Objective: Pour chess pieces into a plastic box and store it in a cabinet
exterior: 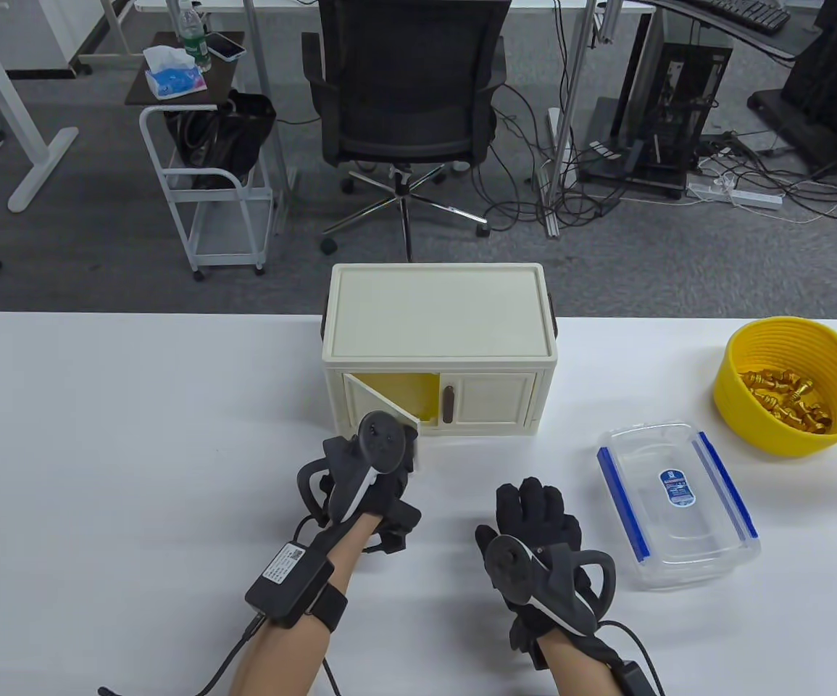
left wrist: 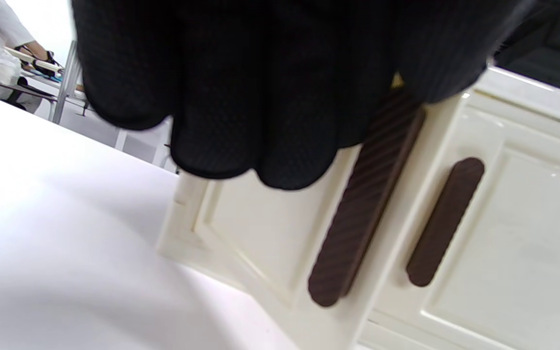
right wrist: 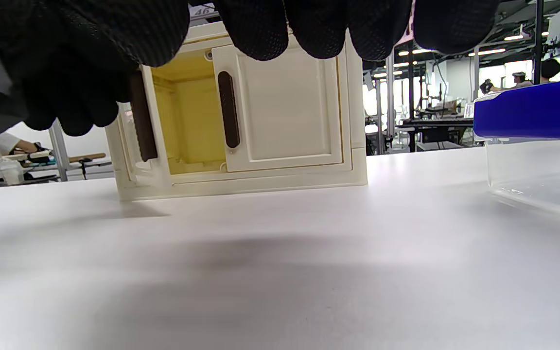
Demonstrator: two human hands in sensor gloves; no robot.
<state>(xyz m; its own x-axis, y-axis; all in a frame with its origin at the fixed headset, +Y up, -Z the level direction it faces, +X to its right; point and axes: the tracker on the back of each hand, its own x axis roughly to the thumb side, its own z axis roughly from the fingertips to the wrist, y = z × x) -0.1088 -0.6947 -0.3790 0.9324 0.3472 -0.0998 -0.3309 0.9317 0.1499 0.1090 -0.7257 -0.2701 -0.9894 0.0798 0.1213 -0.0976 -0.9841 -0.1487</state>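
White worktop (exterior: 135,435), far edge, middle: cream cabinet (exterior: 436,315), left door (exterior: 382,399) swung partly out, yellow inside showing; right door (exterior: 494,395) closed. Near right edge: yellow basket (exterior: 740,417) holding gold chess pieces (exterior: 784,399). Just in front of basket: clear plastic box (exterior: 679,507), blue clips, apparently empty. Left hand (exterior: 367,478) at open door's free edge, fingers (left wrist: 260,97) curled over top of brown handle (left wrist: 358,209); gripping or merely touching, cannot tell. Right hand (exterior: 541,544) flat on worktop, fingers spread, holding nothing, box just to its right, basket farther off toward right edge. Risks, judged: door left half open could catch box going in; light cabinet might slide or tip if door yanked; careless pour could scatter pieces across worktop.
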